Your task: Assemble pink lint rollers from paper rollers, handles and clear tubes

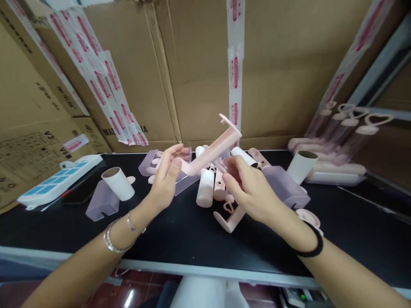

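My left hand (pixel 167 175) is closed on the lower end of a pale pink plastic bracket (pixel 213 149). The bracket slants up to the right and carries an upturned rounded end plate. My right hand (pixel 248 186) is curled, its fingertips at a clear lilac plastic piece (pixel 221 163) that is partly hidden and blurred. Below the hands lie a white sticky roll (pixel 205 188), a pink part with a round hole (pixel 219 185) and a pink heart-shaped loop (pixel 228 207). Another pink bracket (pixel 229 220) rests under my right hand.
Lilac covers (pixel 102 201) and white rolls (pixel 118 183) lie on both sides of the black table (pixel 180 239). Several upright heart-handled pieces (pixel 367 128) stand at the right. A white tray with blue squares (pixel 61 179) is at the left. Cardboard (pixel 192 77) walls the back.
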A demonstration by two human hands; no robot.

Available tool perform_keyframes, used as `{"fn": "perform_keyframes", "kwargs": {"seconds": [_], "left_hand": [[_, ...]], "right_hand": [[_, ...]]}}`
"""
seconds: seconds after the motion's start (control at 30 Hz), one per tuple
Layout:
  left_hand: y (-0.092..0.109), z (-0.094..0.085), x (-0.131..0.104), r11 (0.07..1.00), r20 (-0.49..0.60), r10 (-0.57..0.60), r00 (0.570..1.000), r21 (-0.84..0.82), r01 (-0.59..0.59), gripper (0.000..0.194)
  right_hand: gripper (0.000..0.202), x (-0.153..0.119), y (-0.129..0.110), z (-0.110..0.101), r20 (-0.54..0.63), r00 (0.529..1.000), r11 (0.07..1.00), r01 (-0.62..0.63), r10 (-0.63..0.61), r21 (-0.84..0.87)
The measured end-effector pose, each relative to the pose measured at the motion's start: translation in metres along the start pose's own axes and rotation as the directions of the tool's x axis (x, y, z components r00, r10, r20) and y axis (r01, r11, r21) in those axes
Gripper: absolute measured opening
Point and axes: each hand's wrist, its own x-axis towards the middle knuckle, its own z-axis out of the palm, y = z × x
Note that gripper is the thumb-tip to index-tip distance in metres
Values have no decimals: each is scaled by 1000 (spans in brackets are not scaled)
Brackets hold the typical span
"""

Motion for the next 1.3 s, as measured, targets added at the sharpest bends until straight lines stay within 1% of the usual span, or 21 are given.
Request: {"fn": "perform_keyframes", "kwargs": {"seconds": [0.03,0.07,0.1,0.13,0.17,0.23,0.27,0.3,0.33,0.4,0.5,0.57,0.6,0.67,0.73,0.8,0.9,0.97,1.0,1.1,1.3], "left_hand": [[-2,3,-4,992,-48,-23,999,-122,17,50],[-4,8,-9,971,-49,-49,998,-237,36,50],[-4,14,-14,946,-2,-69,998,-318,64,50],[-3,19,-19,928,74,-75,994,-359,97,50],[-1,25,-25,922,165,-76,983,-364,132,48],[5,34,-35,924,315,-83,945,-331,191,46],[8,37,-37,921,351,-94,932,-324,215,44],[11,38,-38,918,353,-97,931,-331,221,41],[13,38,-36,915,325,-98,941,-343,214,37],[16,34,-28,911,221,-91,971,-374,171,30],[21,17,-9,922,63,-87,994,-372,105,19],[24,2,5,931,-38,-56,998,-364,38,15],[24,-5,10,933,-72,-42,997,-360,13,13],[23,-16,18,933,-99,-62,993,-359,23,11],[17,-19,21,930,-81,-124,989,-358,88,9],[10,-15,17,920,-42,-196,980,-355,169,8],[2,-5,7,903,101,-278,955,-311,295,10],[1,0,2,898,205,-293,934,-277,343,12],[1,0,0,899,237,-288,928,-268,347,13],[5,-2,-2,896,258,-297,920,-259,362,16],[6,-1,-2,890,255,-325,911,-243,386,21]], "right_hand": [[19,-1,0,3,-15,1000,988,-2,5,153],[19,-2,0,6,-26,1000,957,-6,14,291],[20,-3,-1,9,-33,999,915,-8,23,403],[21,-5,-1,13,-33,999,875,-4,23,484],[23,-7,-2,16,-23,1000,845,6,7,534],[25,-11,-4,21,23,997,833,45,-69,552],[26,-12,-5,22,48,992,846,72,-115,528],[26,-12,-6,22,64,986,865,103,-153,490],[25,-11,-6,20,63,982,884,130,-176,448],[25,-7,-4,16,39,983,909,151,-180,390],[24,0,3,8,-7,996,946,84,-86,314],[22,4,10,2,-38,999,975,15,-6,220],[21,6,14,-1,-59,998,987,-15,25,162],[21,9,21,-7,-104,993,997,-42,49,61],[21,10,26,-12,-149,988,999,-44,39,-28],[21,11,26,-16,-184,983,994,-28,7,-110],[22,12,24,-15,-220,975,980,-9,-37,-201],[22,12,22,-11,-198,979,971,5,-53,-237],[22,12,21,-8,-167,984,966,14,-58,-258],[23,12,20,-5,-74,996,947,20,-46,-321],[22,13,23,-14,-127,992,929,-61,15,-366]]}}
